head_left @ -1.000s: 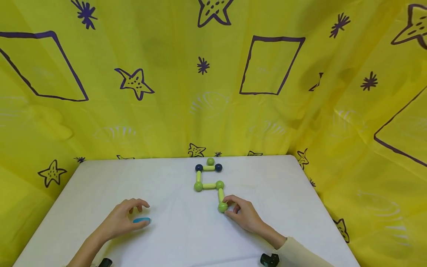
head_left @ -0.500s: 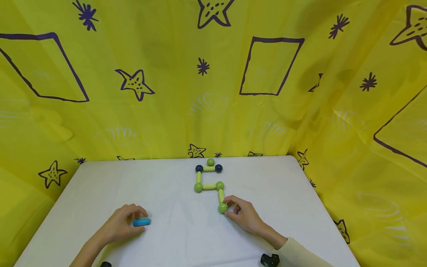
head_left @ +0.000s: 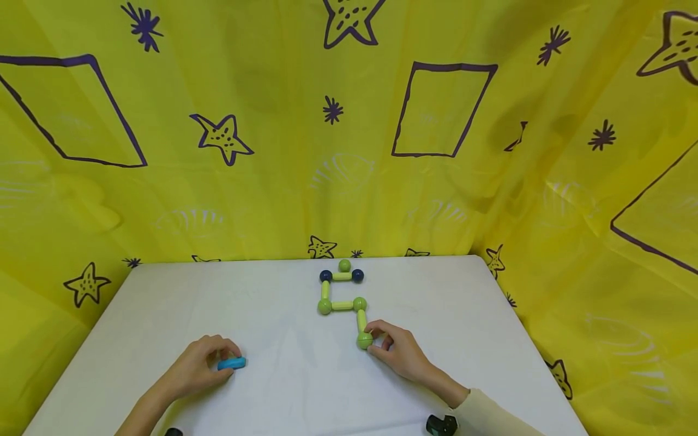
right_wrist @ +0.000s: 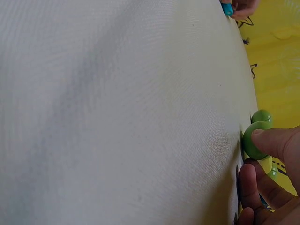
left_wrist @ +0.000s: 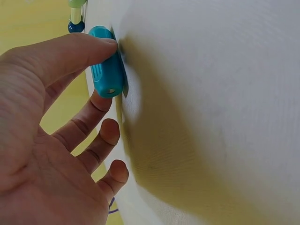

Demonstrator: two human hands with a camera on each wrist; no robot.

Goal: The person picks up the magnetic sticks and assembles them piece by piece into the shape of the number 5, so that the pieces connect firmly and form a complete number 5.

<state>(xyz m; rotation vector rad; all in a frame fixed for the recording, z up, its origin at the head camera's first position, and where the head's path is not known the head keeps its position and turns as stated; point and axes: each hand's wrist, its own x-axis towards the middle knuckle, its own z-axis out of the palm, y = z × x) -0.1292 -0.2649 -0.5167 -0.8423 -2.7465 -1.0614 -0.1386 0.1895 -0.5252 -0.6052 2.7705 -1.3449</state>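
My left hand (head_left: 197, 367) pinches a short blue magnetic rod (head_left: 232, 363) between thumb and fingers, low over the left part of the table. In the left wrist view the thumb lies along the rod (left_wrist: 108, 75), whose near end shows a small metal tip. To the right, my right hand (head_left: 402, 352) holds a green ball (head_left: 363, 341) between thumb and fingertips. That ball ends a zigzag chain: a yellow-green rod (head_left: 362, 321) leads up to another green ball (head_left: 360, 304), and further rods and balls follow behind it.
The chain's far end has a dark blue ball (head_left: 326, 276) at its left corner and another dark blue ball (head_left: 357, 275) at right. A loose-looking green ball (head_left: 345, 265) sits just behind. White cloth (head_left: 272, 387) covers the table; a yellow patterned curtain (head_left: 272, 200) surrounds it.
My left thumb and fingers have closed in on the blue rod, which barely shifted on the table. The right hand and the chain have stayed in place.
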